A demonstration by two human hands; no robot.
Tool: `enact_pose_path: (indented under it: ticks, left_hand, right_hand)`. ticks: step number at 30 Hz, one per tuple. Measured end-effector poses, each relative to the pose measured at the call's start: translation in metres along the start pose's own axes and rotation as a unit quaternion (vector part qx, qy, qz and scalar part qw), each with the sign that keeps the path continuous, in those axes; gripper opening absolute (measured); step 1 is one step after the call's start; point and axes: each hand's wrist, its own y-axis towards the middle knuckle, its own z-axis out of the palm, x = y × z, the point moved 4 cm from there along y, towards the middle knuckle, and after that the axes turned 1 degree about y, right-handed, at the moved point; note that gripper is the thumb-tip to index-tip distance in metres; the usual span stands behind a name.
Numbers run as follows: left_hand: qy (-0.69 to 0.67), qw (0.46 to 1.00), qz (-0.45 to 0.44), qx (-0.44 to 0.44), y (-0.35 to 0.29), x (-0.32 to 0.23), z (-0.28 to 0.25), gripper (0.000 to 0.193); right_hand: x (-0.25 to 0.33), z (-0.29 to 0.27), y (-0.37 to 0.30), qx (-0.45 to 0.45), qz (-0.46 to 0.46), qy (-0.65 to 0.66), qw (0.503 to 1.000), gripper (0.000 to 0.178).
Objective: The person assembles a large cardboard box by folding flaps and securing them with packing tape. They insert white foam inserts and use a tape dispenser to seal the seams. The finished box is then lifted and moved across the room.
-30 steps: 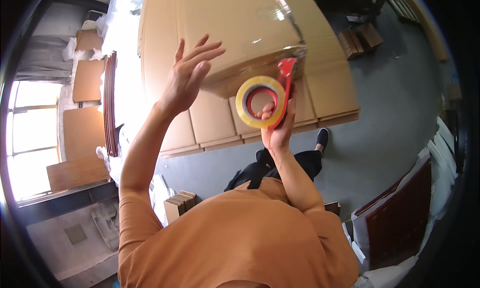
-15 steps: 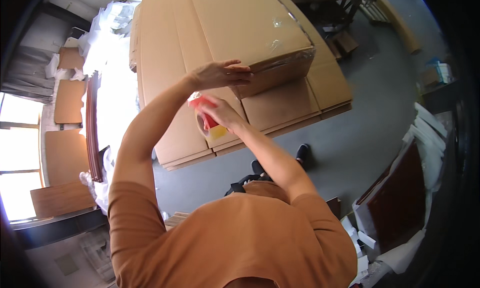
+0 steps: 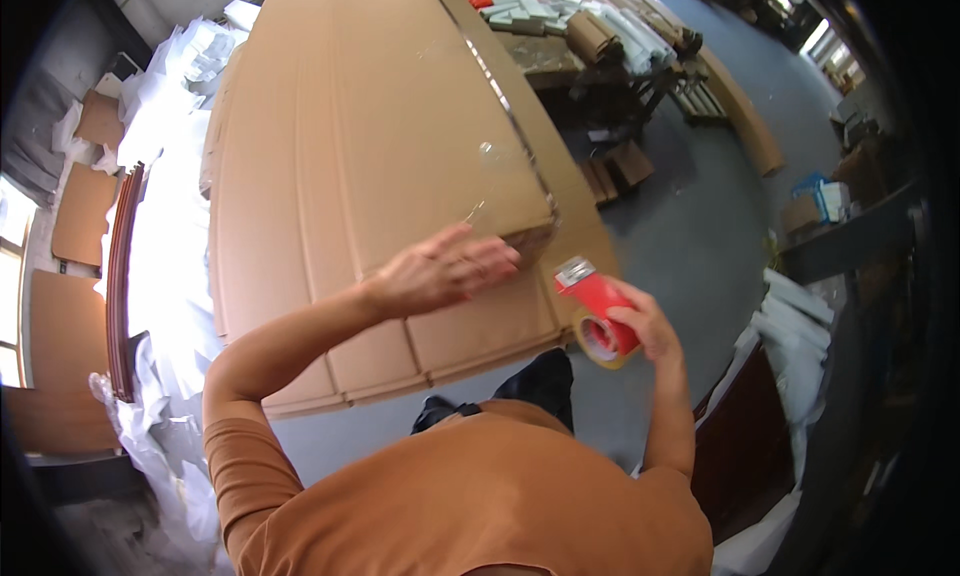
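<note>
My right hand point(image 3: 648, 321) grips a red tape dispenser point(image 3: 596, 294) out past the near right corner of the cardboard. A roll of clear yellowish tape point(image 3: 588, 342) sits on the dispenser, whose metal cutting end points up and left. Over the near end of a long, flat cardboard box point(image 3: 390, 126) is my left hand point(image 3: 440, 271), slightly blurred, fingers stretched out and nothing held. Whether it touches the box I cannot tell. Shiny tape runs down the box's right edge, with small clear pieces near the corner. Under the box lie wider cardboard sheets point(image 3: 490, 326).
White wrapping point(image 3: 180, 186) and dark red-brown boards point(image 3: 124, 276) stand along the left. On the right, a dark panel point(image 3: 750, 446) leans among white foam strips point(image 3: 795, 321). A cluttered table point(image 3: 545, 51) and a long cardboard roll point(image 3: 745, 116) are at the back right.
My right hand has carried the tape dispenser from beneath my left arm out to the right, clear of the cardboard. My left hand has come lower in view. The view has shifted rightward.
</note>
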Motion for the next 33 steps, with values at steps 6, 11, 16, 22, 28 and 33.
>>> enact_pose_path:
  ticks: [6,11,16,22,28,33]
  left_hand:
    - [0.070,0.989,0.032,0.123,0.156,0.015,0.040,0.042]
    - [-0.108,0.963,-0.128,0.212,0.151,0.032,0.046,0.037]
    - [-0.193,0.921,-0.288,0.177,0.146,0.033,0.048,0.037]
    - [-0.199,0.914,-0.295,0.196,0.133,0.013,0.056,0.021]
    - [-0.208,0.909,-0.263,0.248,0.135,0.009,0.050,0.024]
    - [-0.261,0.913,-0.262,0.173,0.135,0.022,0.049,0.034]
  right_hand:
    - [0.123,-0.145,0.175,-0.005,-0.143,-0.081,0.986,0.067]
    - [0.146,-0.199,0.408,-0.029,-0.268,-0.429,0.862,0.082]
    - [0.142,-0.199,0.597,-0.052,-0.296,-0.597,0.744,0.092]
    - [0.113,-0.206,0.754,-0.108,-0.310,-0.669,0.667,0.101]
    - [0.103,-0.174,0.836,-0.171,-0.206,-0.755,0.599,0.070]
    - [0.238,-0.027,0.860,-0.091,-0.409,-0.293,0.859,0.073]
